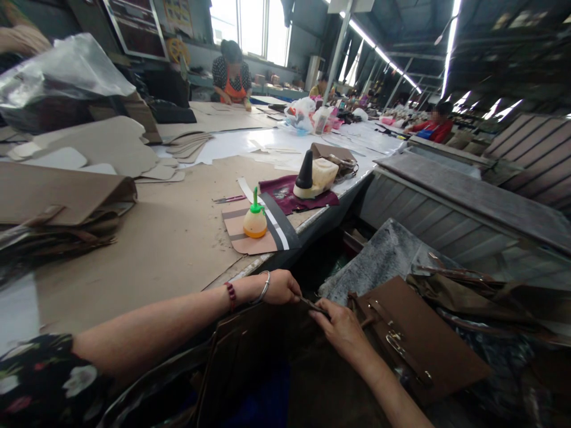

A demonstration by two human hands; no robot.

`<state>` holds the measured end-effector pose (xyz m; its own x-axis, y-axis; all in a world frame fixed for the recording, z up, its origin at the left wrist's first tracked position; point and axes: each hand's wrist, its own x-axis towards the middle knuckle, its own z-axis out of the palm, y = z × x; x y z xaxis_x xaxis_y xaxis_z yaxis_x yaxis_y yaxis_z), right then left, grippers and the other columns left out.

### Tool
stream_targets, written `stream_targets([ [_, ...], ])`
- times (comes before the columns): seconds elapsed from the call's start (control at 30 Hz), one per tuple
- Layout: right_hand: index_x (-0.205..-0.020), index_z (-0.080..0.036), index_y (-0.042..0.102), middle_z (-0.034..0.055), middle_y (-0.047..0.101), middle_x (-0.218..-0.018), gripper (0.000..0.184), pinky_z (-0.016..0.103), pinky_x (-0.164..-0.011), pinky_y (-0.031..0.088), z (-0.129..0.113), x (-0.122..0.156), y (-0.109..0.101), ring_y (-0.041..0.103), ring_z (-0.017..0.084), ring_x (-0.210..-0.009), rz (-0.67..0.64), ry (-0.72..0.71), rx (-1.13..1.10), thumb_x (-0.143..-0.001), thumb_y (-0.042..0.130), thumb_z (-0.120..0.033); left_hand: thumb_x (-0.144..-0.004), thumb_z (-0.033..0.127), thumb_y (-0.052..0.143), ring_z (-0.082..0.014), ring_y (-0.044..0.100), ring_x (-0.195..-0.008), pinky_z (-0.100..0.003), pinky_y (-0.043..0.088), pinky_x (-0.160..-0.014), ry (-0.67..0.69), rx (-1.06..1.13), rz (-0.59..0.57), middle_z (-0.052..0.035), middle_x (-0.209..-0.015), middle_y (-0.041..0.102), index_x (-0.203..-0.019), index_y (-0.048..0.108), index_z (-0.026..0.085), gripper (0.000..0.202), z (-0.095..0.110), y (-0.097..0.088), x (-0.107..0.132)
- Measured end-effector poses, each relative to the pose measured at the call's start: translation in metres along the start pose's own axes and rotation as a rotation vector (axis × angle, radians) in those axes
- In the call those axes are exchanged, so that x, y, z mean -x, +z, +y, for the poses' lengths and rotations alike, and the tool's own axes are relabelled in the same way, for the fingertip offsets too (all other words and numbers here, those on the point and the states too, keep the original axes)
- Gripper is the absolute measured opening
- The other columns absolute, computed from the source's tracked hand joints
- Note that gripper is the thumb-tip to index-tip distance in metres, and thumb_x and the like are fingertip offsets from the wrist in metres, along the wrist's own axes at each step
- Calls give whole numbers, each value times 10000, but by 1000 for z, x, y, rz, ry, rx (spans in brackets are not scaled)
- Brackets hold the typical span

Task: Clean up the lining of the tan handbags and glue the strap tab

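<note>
My left hand (280, 286), with a red bead bracelet and a metal bangle at the wrist, is closed in a pinch on a thin dark strip (313, 306) just below the table edge. My right hand (341, 329) meets it from the right, fingertips pinched on the other end of that strip. Under both hands lies a dark brown leather bag piece (250, 351) on my lap. To the right of my right hand rests a brown handbag (419, 342) with a metal clasp.
A long worktable (169, 238) holds a yellow glue bottle with a green nozzle (255, 220), striped leather pieces, a maroon cloth, a black cone, and stacked brown bag parts (57, 202). Other people work at the far end. Grey slatted boards (468, 196) stand at right.
</note>
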<state>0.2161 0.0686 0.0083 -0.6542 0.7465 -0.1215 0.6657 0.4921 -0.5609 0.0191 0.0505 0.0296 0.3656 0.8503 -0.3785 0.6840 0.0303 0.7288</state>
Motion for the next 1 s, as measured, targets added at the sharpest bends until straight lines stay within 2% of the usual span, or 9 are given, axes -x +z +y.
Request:
stream_targets([
  [0.17,-789,-236,580,-13,616,-707,127,223,-601,332,-13,-5,-3,571,156,-702,-52,-25,15,-808,480,-312,-713,209,488,-105,528,-617,-146,383,-538,-3,24,20,24,-666,627,-837,678,165,231,2,0,5],
  [0.37,-699,-206,550,-11,581,-631,181,211,-565,302,-16,-3,-1,552,134,-636,-24,-21,67,-820,452,-299,-701,215,496,-108,530,-632,-149,390,-559,-10,7,20,18,-672,625,-839,679,169,234,2,1,4],
  [0.47,-770,-222,558,-10,599,-672,136,209,-570,301,-19,-4,-4,562,139,-671,-48,-13,80,-814,466,-312,-688,239,501,-114,526,-607,-163,392,-539,-16,23,19,17,-650,615,-816,679,169,230,0,3,2],
  [0.8,-711,-224,543,-35,546,-601,161,209,-523,259,-25,-9,-5,527,118,-604,-66,-8,91,-807,474,-334,-569,249,588,-133,523,-583,-218,427,-547,-125,408,-128,14,-641,603,-869,653,151,322,-9,-2,7],
  [0.87,-714,-225,546,-36,546,-605,181,211,-519,253,-27,-9,-6,528,117,-608,-76,-21,93,-816,460,-348,-586,248,563,-132,517,-571,-219,423,-540,-120,396,-122,10,-628,602,-841,660,140,293,-8,-4,9],
  [1.0,-733,-228,562,-17,592,-661,214,227,-537,249,-34,-4,-8,548,137,-663,-55,-35,178,-834,428,-360,-621,223,505,-139,524,-606,-206,413,-554,-58,214,-57,8,-626,609,-795,672,130,259,0,-4,11],
])
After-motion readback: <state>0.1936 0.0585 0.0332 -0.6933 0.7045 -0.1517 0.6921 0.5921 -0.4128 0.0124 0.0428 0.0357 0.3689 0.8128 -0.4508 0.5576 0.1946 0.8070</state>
